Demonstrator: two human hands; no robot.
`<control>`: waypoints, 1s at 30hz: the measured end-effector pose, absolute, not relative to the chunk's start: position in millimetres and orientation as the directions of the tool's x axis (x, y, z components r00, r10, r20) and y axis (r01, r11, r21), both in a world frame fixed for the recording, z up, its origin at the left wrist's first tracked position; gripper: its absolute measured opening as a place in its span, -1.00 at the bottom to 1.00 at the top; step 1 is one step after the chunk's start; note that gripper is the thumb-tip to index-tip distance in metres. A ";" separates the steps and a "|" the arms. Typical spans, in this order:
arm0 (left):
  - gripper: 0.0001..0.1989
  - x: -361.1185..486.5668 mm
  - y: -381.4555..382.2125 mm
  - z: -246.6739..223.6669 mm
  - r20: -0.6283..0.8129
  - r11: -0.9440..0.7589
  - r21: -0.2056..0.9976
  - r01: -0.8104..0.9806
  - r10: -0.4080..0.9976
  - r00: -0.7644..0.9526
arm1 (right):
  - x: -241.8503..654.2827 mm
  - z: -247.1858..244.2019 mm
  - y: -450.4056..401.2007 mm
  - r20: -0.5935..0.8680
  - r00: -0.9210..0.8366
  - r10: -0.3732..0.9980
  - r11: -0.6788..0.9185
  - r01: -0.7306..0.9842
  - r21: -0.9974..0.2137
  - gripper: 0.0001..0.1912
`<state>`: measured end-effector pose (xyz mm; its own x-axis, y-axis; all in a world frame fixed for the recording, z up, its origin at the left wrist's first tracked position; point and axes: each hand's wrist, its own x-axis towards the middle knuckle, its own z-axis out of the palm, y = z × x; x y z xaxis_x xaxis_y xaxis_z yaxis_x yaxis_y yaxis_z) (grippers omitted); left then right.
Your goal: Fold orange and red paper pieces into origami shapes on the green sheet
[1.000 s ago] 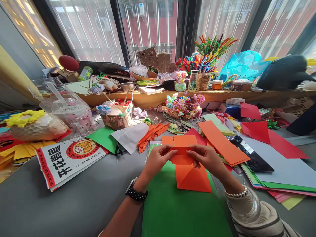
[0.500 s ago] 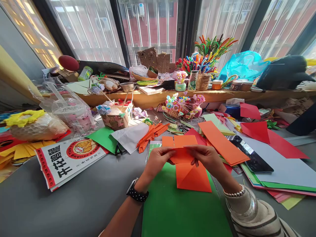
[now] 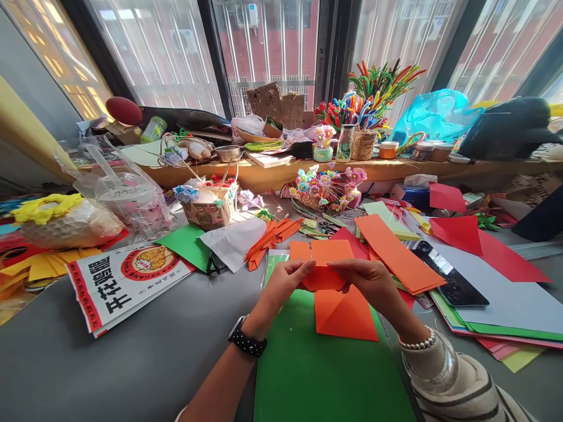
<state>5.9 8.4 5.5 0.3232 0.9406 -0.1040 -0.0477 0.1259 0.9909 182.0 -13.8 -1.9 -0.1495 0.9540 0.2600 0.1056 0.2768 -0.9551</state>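
Between my two hands is a small piece of orange paper [image 3: 324, 278], held up above the green mat. My left hand [image 3: 288, 282] pinches its left edge between thumb and fingers. At the right edge, my right hand [image 3: 368, 281] grips the same piece, its fingers partly hidden behind the paper. Just below lies an orange sheet [image 3: 345, 315] with crease lines, flat on the green mat [image 3: 328, 375]. More orange paper pieces [image 3: 336, 249] lie right behind my hands. Long orange strips [image 3: 398, 253] rest to the right, beside a black phone [image 3: 451, 274].
Folded orange strips [image 3: 272, 237], white paper [image 3: 233, 243] and a printed paper bag [image 3: 127, 284] lie to the left. Stacked coloured sheets [image 3: 510, 299] are at the right. Behind stand a flower basket [image 3: 209, 205], a plastic-wrapped cup [image 3: 127, 202] and a cluttered sill [image 3: 264, 171].
The fingers of my right hand have tucked in behind the held orange paper, and its lower edge now looks narrower and bent. Both hands stay in nearly the same place.
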 end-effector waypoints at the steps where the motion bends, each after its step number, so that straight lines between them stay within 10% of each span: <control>1: -0.67 6.3 8.3 5.4 -0.111 0.133 0.990 -0.046 0.939 0.327 | 182.1 -2.3 -13.5 0.270 -0.160 0.950 0.288 0.105 -0.952 -0.82; 30: -0.70 2.5 12.0 0.7 -0.091 0.118 0.990 -0.073 0.949 0.301 | 182.2 -2.5 -9.5 0.183 -0.188 0.965 0.200 0.080 -0.976 -0.72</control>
<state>2.5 12.0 0.7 0.3007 0.9494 -0.0905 -0.0730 0.1175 0.9904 182.2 -9.5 -2.5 -0.1882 0.9650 0.1827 0.0795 0.2004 -0.9765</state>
